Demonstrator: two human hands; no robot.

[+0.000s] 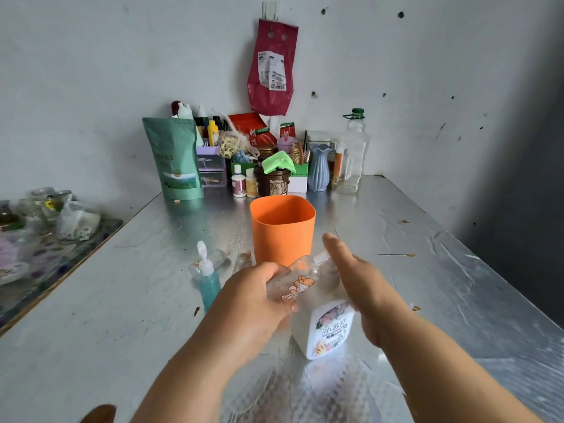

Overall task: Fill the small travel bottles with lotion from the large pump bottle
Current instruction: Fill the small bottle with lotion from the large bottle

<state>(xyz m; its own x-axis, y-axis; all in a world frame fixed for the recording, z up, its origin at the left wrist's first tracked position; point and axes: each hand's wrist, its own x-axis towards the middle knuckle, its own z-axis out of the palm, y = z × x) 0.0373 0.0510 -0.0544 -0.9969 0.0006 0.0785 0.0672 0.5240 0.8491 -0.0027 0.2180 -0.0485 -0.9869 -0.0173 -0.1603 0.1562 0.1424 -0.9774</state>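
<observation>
Travel bottle of clear plastic with orange cartoon print (300,285), tilted just before tall orange plastic cup (282,230), clasped in curled grip of left hand (253,300), over large white floral-labelled bottle (328,329) on foil-covered counter (427,270). Right hand (366,288) against it, forefinger straight, grip not discernible. Left of cup, upright teal flip-cap bottle (210,288).

Travel bottle (300,286) in my left hand (253,300): clear w/ orange cartoon print. Big bottle (328,331), lower centre: white, floral label in pink, green & orange. Cup (282,227), mid-frame: plain orange. Flip-cap bottle (209,285), centre-left: teal, white cap. Table (427,270): silver foil, embossed. Pouch (174,157) at back: green. Wall bag (271,68), upper centre: crimson, white label. Vase (319,167): pale blue, ribbed.
</observation>
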